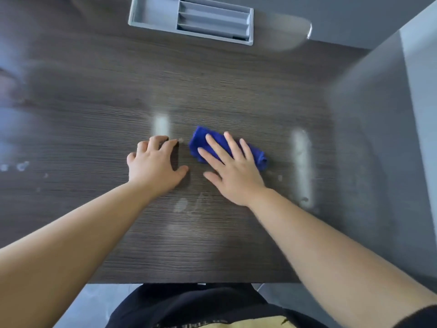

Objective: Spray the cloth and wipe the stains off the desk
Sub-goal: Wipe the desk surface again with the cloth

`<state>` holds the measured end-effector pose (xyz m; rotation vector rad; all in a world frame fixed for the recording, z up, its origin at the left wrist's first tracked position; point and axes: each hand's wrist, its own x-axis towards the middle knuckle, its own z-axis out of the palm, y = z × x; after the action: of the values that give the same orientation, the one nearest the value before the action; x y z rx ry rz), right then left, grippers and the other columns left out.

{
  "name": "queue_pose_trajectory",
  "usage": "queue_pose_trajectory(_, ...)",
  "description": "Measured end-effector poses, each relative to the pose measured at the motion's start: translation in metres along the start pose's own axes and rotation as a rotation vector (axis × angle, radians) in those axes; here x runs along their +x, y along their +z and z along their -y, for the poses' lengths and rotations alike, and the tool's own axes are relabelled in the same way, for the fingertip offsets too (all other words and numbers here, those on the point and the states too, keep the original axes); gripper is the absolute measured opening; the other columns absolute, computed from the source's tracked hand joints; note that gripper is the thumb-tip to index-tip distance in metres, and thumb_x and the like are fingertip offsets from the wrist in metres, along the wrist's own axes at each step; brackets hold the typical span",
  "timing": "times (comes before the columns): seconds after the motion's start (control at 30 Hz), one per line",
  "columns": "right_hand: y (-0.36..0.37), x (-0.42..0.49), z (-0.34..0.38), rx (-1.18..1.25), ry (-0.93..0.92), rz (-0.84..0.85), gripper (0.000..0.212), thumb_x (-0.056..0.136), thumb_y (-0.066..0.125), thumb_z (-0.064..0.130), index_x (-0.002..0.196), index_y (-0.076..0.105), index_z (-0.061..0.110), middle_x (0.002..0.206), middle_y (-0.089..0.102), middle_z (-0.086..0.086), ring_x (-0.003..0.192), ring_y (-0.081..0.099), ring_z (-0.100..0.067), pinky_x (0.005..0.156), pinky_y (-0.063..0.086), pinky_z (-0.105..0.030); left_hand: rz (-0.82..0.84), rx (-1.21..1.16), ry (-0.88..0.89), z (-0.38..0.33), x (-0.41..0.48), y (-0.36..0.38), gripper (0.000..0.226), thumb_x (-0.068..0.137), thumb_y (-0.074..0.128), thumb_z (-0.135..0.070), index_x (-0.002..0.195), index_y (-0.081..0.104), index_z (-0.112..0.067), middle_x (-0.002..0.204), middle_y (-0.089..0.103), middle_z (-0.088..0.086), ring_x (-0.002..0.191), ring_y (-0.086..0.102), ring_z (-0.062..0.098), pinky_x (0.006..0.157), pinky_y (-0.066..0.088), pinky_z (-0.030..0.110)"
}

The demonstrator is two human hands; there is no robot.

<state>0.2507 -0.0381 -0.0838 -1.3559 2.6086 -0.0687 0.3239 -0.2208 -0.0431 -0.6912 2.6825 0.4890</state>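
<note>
The right hand (233, 171) lay flat on the folded blue cloth (256, 156) in the middle of the desk (94, 119), fingers straight and spread, probably so the palm could press it firmly onto the wood while wiping. The left hand (155, 165) rested just beside it, fingers loosely bent, tips on the bare wood, holding nothing, apparently as a brace. Pale stains (183, 205) showed nearer the person, well apart from the grey tray (153, 10) at the back.
</note>
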Motion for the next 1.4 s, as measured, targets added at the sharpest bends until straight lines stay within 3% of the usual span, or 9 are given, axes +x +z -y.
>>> queue_pose_trajectory(0.1, -0.007, -0.006, -0.057, -0.075, 0.018, 0.010, 0.054, 0.096, 0.023, 0.051, 0.147, 0.030, 0.033, 0.157, 0.022, 0.006, 0.143, 0.019, -0.033, 0.114, 0.016, -0.056, -0.001, -0.021, 0.051, 0.012, -0.001, -0.004, 0.064, 0.082, 0.059, -0.050, 0.139, 0.037, -0.030, 0.145, 0.030, -0.004, 0.134, 0.023, 0.026, 0.107, 0.024, 0.044)
queue_pose_trajectory(0.27, -0.022, 0.066, -0.037, 0.128, 0.835, 0.027, 0.059, 0.098, 0.014, 0.054, 0.151, -0.002, 0.033, 0.158, -0.017, 0.008, 0.145, -0.011, -0.032, 0.115, -0.004, -0.054, -0.048, 0.002, -0.038, 0.027, -0.009, 0.002, 0.058, 0.086, 0.053, -0.051, 0.138, 0.037, -0.031, 0.147, 0.024, 0.002, 0.136, 0.015, 0.029, 0.112, 0.014, 0.047)
queue_pose_trajectory(0.4, -0.012, 0.062, 0.038, 0.146, 0.363, 0.077, 0.062, 0.097, 0.019, 0.058, 0.151, 0.000, 0.035, 0.158, -0.016, 0.007, 0.144, -0.015, -0.032, 0.114, -0.008, -0.054, -0.082, 0.004, -0.127, 0.036, -0.016, 0.009, 0.051, 0.092, 0.041, -0.051, 0.140, 0.033, -0.035, 0.150, 0.020, 0.001, 0.139, 0.011, 0.029, 0.113, 0.010, 0.053)
queue_pose_trajectory(0.53, -0.008, 0.028, -0.002, 0.014, -0.185, 0.054, 0.056, 0.095, 0.022, 0.053, 0.148, 0.026, 0.035, 0.158, 0.015, 0.007, 0.145, 0.011, -0.032, 0.115, 0.007, -0.054, -0.025, 0.025, -0.149, 0.034, -0.014, 0.004, 0.052, 0.093, 0.035, -0.052, 0.142, 0.028, -0.039, 0.153, 0.017, 0.001, 0.140, 0.009, 0.030, 0.113, 0.011, 0.053)
queue_pose_trajectory(0.77, -0.027, 0.102, -0.025, 0.117, 0.648, 0.061, 0.060, 0.098, 0.016, 0.055, 0.151, -0.003, 0.034, 0.158, -0.019, 0.006, 0.144, -0.013, -0.033, 0.115, -0.004, -0.055, 0.057, 0.029, -0.172, 0.033, -0.011, -0.006, 0.054, 0.091, 0.036, -0.058, 0.142, 0.027, -0.042, 0.153, 0.017, 0.000, 0.139, 0.011, 0.029, 0.113, 0.015, 0.052)
queue_pose_trajectory(1.0, -0.018, 0.074, -0.009, -0.013, -0.225, 0.068, 0.059, 0.092, 0.021, 0.056, 0.147, 0.029, 0.035, 0.158, 0.017, 0.006, 0.144, 0.014, -0.034, 0.114, 0.010, -0.054, -0.012, -0.117, -0.197, 0.042, -0.007, -0.014, 0.043, 0.092, 0.040, -0.050, 0.133, 0.044, -0.036, 0.145, 0.030, -0.006, 0.135, 0.019, 0.024, 0.108, 0.021, 0.047)
queue_pose_trajectory(1.23, -0.026, 0.155, 0.016, 0.104, 0.683, 0.023, 0.061, 0.097, 0.021, 0.056, 0.151, 0.003, 0.034, 0.159, -0.014, 0.007, 0.144, -0.009, -0.035, 0.114, -0.004, -0.056, -0.114, -0.017, -0.180, 0.085, 0.012, -0.036, 0.054, 0.087, 0.049, -0.052, 0.135, 0.038, -0.029, 0.146, 0.025, 0.003, 0.135, 0.016, 0.029, 0.108, 0.020, 0.049)
queue_pose_trajectory(1.3, -0.022, 0.161, 0.068, 0.111, 0.534, 0.042, 0.064, 0.096, 0.023, 0.057, 0.151, 0.003, 0.032, 0.159, -0.013, 0.003, 0.144, -0.009, -0.038, 0.113, -0.004, -0.058, -0.079, 0.045, -0.224, 0.108, 0.020, -0.043, 0.061, 0.086, 0.047, -0.056, 0.139, 0.031, -0.030, 0.147, 0.021, 0.004, 0.136, 0.014, 0.029, 0.110, 0.018, 0.051)
queue_pose_trajectory(1.4, -0.014, 0.130, 0.100, 0.033, -0.034, 0.069, 0.061, 0.095, 0.027, 0.056, 0.150, 0.017, 0.032, 0.160, 0.005, 0.002, 0.145, 0.004, -0.037, 0.114, 0.006, -0.059, -0.009, 0.131, -0.252, 0.129, 0.025, -0.045, 0.073, 0.084, 0.041, -0.064, 0.145, 0.020, -0.030, 0.149, 0.016, 0.003, 0.136, 0.012, 0.028, 0.110, 0.017, 0.054)
